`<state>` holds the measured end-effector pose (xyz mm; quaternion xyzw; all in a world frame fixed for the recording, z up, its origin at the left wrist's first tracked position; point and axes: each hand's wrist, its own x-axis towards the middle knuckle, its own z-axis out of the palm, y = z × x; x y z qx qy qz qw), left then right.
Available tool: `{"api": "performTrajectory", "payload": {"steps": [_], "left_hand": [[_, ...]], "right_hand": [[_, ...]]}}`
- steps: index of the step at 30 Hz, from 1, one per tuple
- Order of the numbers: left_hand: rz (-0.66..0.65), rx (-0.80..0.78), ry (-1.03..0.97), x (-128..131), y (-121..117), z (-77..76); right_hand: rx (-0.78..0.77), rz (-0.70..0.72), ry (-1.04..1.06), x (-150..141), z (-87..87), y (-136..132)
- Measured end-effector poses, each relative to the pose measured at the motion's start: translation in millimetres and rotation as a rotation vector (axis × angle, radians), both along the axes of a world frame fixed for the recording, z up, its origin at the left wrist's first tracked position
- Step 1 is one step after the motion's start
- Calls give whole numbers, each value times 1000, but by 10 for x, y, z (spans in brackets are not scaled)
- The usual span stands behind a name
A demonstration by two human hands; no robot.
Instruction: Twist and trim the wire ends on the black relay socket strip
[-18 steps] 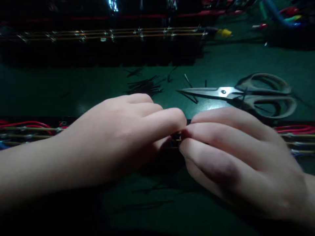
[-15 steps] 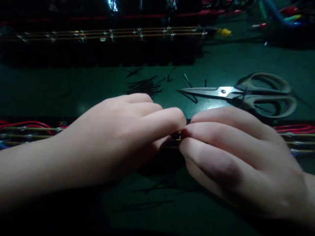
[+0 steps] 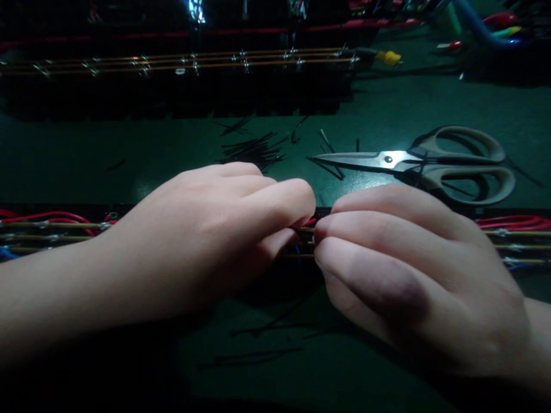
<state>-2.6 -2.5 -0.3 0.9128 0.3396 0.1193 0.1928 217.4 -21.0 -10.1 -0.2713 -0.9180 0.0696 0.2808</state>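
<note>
A long strip of parallel brass-coloured rods (image 3: 523,247) with red wires (image 3: 514,222) and a bit of blue wire runs left to right beneath both hands. My left hand (image 3: 215,229) bends over its middle, thumb and forefinger pinched together; what lies between them is hidden. Just right of it, my right hand (image 3: 408,275) is closed with bunched fingertips at the same rods, and its grip is hidden too. A small gap between the hands shows rods, a red wire and a blue wire.
Behind the hands, scissors (image 3: 390,159) lie on the green table (image 3: 172,146) beside a pile of thin black offcuts (image 3: 253,149). A second rod assembly (image 3: 215,59) stretches across the back, ending at a yellow connector (image 3: 388,58). More black strips (image 3: 258,357) lie in front.
My left fingertips have drawn slightly left, away from the right ones, widening the gap and baring more red wire. My right hand has hardly moved.
</note>
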Motion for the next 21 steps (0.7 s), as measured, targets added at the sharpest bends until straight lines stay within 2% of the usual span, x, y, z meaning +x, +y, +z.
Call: {"api": "performTrajectory", "payload": {"steps": [13,21], "left_hand": [[23,10,10,-8,-31,-19],[-23,54,21,6,-20,-5]], "right_hand": [[6,-13,16,4,-8,-13],[-18,-34,15,14,7,-27]]}}
